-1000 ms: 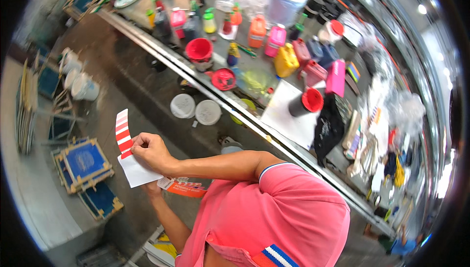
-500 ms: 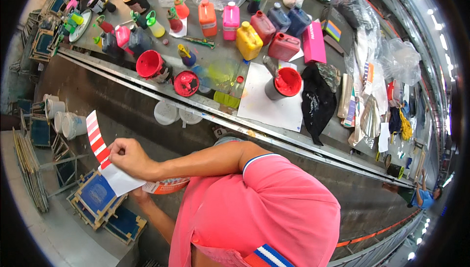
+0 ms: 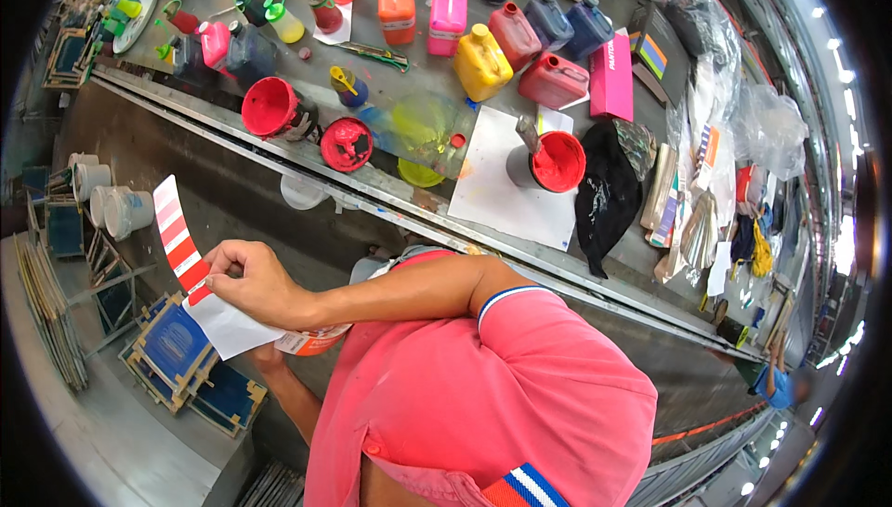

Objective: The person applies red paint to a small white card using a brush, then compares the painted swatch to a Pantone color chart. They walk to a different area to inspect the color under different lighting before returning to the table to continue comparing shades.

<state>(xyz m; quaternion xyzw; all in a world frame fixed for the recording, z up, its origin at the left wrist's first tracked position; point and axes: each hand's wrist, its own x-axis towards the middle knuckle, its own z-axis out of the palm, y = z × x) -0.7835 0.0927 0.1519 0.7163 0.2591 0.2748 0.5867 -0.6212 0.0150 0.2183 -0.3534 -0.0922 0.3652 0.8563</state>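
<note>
My right hand (image 3: 255, 281) pinches a colour swatch strip (image 3: 177, 237) whose bands run from pale pink to strong red. A white sheet (image 3: 230, 326) spreads out below the fingers. Under that sheet, my left hand (image 3: 268, 355) holds a colour swatch book with an orange cover (image 3: 314, 341); its fingers are mostly hidden by the sheet. Both hands are beside the table, away from the inks. On the table, a dark tub of red ink (image 3: 558, 161) with a spatula in it rests on white paper (image 3: 497, 193).
Two more red-ink containers (image 3: 269, 107) (image 3: 347, 144) stand near the table edge (image 3: 390, 214). Behind are coloured jugs (image 3: 483, 63) and a pink box (image 3: 610, 77). Framed screens (image 3: 175, 344) and white buckets (image 3: 127, 212) stand at left. Another person (image 3: 773, 386) is far right.
My view has shifted slightly, so the table things appear moved. The swatch strip stands a little higher, and more of its pale end shows. Both hands keep their hold.
</note>
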